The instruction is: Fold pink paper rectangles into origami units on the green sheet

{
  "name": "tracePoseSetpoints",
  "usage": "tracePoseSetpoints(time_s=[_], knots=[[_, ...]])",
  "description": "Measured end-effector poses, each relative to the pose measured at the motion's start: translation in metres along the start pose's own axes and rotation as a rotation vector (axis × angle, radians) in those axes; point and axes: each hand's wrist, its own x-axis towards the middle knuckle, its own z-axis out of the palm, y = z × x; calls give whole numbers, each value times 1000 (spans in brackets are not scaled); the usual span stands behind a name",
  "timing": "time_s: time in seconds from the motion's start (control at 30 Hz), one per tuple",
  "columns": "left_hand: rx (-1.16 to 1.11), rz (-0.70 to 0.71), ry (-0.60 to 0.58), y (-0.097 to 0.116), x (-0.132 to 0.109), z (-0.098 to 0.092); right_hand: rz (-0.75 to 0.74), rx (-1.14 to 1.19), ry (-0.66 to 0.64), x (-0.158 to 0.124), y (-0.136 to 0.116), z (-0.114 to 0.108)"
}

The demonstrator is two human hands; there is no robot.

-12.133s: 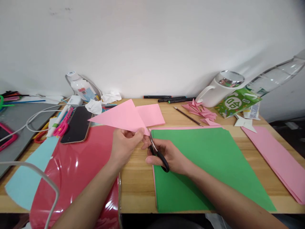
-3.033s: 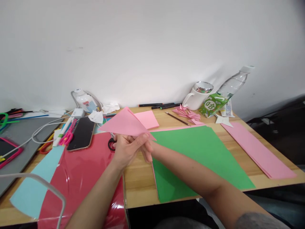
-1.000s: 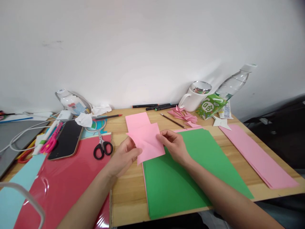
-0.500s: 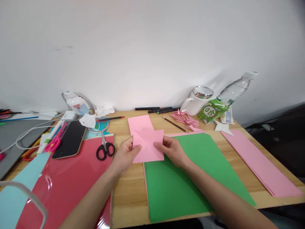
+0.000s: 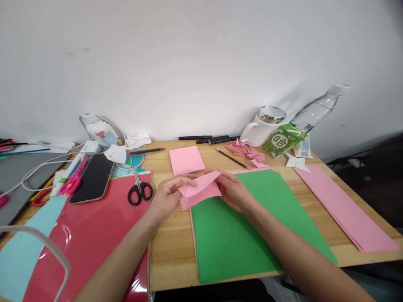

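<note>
A small pink sheet of paper (image 5: pixel 201 193) is held between my two hands, its upper part bent over toward me. My left hand (image 5: pixel 168 195) grips its left side, fingers across the top of the bend. At the right edge my right hand (image 5: pixel 232 191) pinches the sheet, with some fingers hidden behind it. The paper is above the left edge of a stack of green sheets (image 5: pixel 252 235). Just beyond my hands lies a pink square stack (image 5: pixel 187 160). Black-handled scissors (image 5: pixel 139 191) rest to the left on a red folder (image 5: pixel 103 235).
Folded pink pieces (image 5: pixel 245 151), a pencil (image 5: pixel 231 158) and several pens (image 5: pixel 209 139) lie toward the wall. A white mug (image 5: pixel 262 128), a green packet (image 5: pixel 283 140) and a tilted bottle (image 5: pixel 317 109) stand back right. Pink strips (image 5: pixel 343 209) lie right; a phone (image 5: pixel 92 178) lies left.
The pink sheet was nearly flat and facing me; now its top is bent over and it is tilted. My left fingers have moved onto its top, and my right hand has shifted behind the right edge.
</note>
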Motion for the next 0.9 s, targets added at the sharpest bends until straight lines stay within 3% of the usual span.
tracePoseSetpoints(time_s=[0.13,0.2,0.33,0.4,0.47,0.53,0.6,0.7,0.8,0.9], knots=[[314,233,-41,-2,1,-1,36,-39,-82,0,3,-2],[300,178,-118,-2,1,-3,-34,-148,-73,-1,4,-4],[66,-43,-350,2,-2,-7,-188,-369,16,-3,3,-6],[4,-94,-292,1,-2,-6,-273,-459,3,-4,3,-5],[45,-145,-118,-2,-1,-3,-327,-510,-56,-6,5,-2],[118,-200,-33,-5,0,1,-344,-496,-116,-7,9,1],[152,-221,-38,-8,2,3,-317,-435,-126,-7,11,2],[140,-216,-27,-8,2,3,-275,-386,-41,-5,12,1],[114,-219,-46,-6,1,4,-293,-384,19,-5,11,0],[99,-185,-97,-8,-1,8,-350,-369,-8,-9,13,4]])
